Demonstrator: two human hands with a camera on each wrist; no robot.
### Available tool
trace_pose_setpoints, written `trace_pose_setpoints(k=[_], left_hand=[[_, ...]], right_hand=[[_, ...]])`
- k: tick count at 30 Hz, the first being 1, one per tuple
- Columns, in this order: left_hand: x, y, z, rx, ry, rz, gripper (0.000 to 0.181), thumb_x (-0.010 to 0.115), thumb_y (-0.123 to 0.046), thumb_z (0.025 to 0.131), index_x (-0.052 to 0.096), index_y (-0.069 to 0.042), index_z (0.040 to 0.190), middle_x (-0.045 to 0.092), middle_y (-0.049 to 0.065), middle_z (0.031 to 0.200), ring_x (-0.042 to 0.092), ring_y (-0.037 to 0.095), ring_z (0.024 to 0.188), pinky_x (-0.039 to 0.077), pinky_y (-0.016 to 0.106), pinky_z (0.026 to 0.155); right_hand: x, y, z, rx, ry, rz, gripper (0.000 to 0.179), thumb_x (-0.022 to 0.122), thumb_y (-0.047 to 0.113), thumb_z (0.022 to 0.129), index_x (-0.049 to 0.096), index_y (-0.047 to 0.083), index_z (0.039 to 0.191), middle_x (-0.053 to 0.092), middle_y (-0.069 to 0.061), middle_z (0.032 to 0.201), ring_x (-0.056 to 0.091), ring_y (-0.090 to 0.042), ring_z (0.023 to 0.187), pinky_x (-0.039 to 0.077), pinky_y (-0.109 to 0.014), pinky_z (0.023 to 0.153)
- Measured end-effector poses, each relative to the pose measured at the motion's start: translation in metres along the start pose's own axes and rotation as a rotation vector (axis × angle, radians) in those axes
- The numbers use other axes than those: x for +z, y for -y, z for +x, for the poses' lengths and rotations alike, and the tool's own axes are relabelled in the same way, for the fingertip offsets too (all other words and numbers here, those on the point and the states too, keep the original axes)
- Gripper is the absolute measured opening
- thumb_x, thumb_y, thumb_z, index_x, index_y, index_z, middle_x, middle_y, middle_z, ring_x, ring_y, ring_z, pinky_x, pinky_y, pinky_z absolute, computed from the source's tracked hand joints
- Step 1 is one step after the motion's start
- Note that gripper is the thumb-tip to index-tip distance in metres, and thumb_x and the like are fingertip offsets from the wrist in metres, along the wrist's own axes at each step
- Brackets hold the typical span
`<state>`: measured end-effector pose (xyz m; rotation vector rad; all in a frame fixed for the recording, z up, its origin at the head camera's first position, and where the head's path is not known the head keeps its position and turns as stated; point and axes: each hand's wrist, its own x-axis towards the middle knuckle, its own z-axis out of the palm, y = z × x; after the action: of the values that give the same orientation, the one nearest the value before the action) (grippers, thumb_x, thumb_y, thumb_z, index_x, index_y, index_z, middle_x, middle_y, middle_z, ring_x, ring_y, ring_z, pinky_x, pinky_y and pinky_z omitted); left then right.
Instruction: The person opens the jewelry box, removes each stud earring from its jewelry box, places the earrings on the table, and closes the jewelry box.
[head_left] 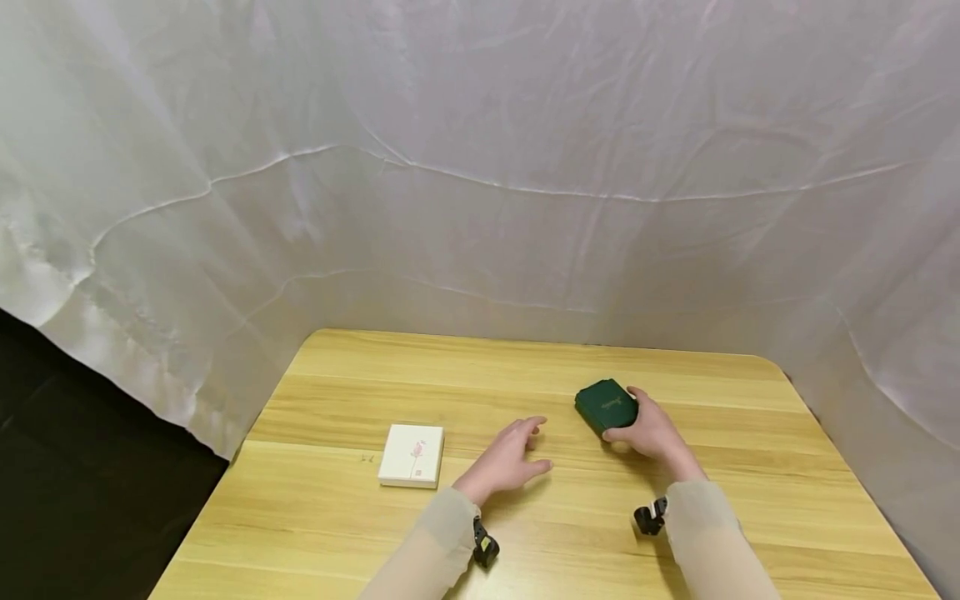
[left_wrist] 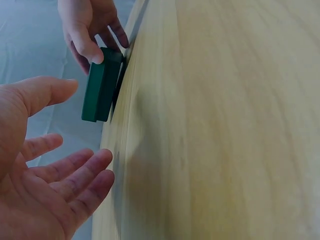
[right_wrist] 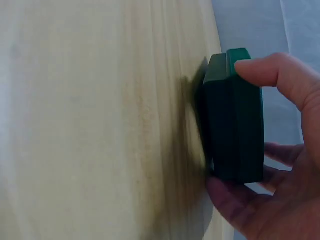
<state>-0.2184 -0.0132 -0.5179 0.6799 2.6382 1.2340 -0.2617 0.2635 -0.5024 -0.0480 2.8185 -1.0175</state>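
My right hand (head_left: pixel 648 427) grips a small dark green box (head_left: pixel 606 406) with gold lettering on its lid, thumb on the near side and fingers at the far side. In the right wrist view the green box (right_wrist: pixel 234 120) is close over the wood, with a dark shadow beside it and a seam between lid and base. Left of it, my left hand (head_left: pixel 504 460) is held over the table, fingers apart and nothing in them. The left wrist view shows these loosely bent fingers (left_wrist: pixel 82 172) a little short of the green box (left_wrist: pixel 101 85).
On the left part of the wooden table (head_left: pixel 337 533) lies a flat white box (head_left: pixel 411 456) with a pink flower print. Pale cloth (head_left: pixel 525 242) hangs behind the table and along its sides. Each wrist carries a small black camera (head_left: pixel 485 546).
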Motion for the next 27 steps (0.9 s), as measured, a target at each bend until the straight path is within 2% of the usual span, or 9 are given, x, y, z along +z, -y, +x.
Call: trace_pose_setpoints(k=[5,10,18,23,27], left_hand=[[0.001,0.0,0.003,-0.003,-0.001,-0.011,0.072,0.075,-0.024,0.087,0.041,-0.006,0.148,0.054,0.012,0.132,0.057,0.023,0.109,0.049,0.037,0.092],[0.001,-0.001,0.006,-0.009,0.0,-0.014,0.073,0.075,-0.023,0.087,0.04,-0.005,0.148,0.054,0.013,0.132,0.057,0.024,0.11,0.049,0.037,0.093],[0.001,0.002,0.008,-0.031,-0.012,-0.029,0.08,0.077,-0.021,0.085,0.035,-0.008,0.152,0.052,0.012,0.135,0.054,0.025,0.118,0.045,0.041,0.1],[-0.002,0.008,0.005,-0.006,-0.007,-0.032,0.09,0.082,-0.022,0.08,0.032,-0.009,0.153,0.049,0.013,0.14,0.051,0.026,0.121,0.041,0.044,0.103],[-0.009,0.013,0.001,0.018,0.004,-0.025,0.097,0.086,-0.024,0.075,0.031,-0.007,0.153,0.044,0.013,0.145,0.049,0.027,0.124,0.04,0.046,0.104]], right_hand=[[0.006,0.003,-0.005,-0.061,0.03,0.008,0.104,0.085,0.027,0.074,0.023,-0.007,0.15,0.041,-0.036,0.138,0.051,-0.044,0.113,0.043,-0.056,0.092],[0.013,0.006,-0.009,-0.126,0.075,0.064,0.102,0.086,0.021,0.071,0.026,-0.005,0.15,0.041,-0.033,0.141,0.051,-0.039,0.115,0.043,-0.051,0.095],[0.028,0.019,-0.018,-0.292,0.175,0.165,0.101,0.087,0.01,0.065,0.031,-0.003,0.149,0.047,-0.027,0.137,0.055,-0.032,0.11,0.047,-0.045,0.093],[0.035,0.031,-0.024,-0.381,0.244,0.185,0.101,0.085,0.005,0.062,0.034,-0.002,0.149,0.046,-0.023,0.139,0.054,-0.03,0.108,0.049,-0.041,0.091],[0.04,0.038,-0.027,-0.425,0.296,0.189,0.1,0.084,0.002,0.061,0.036,0.003,0.149,0.044,-0.02,0.14,0.053,-0.029,0.11,0.047,-0.043,0.094]])
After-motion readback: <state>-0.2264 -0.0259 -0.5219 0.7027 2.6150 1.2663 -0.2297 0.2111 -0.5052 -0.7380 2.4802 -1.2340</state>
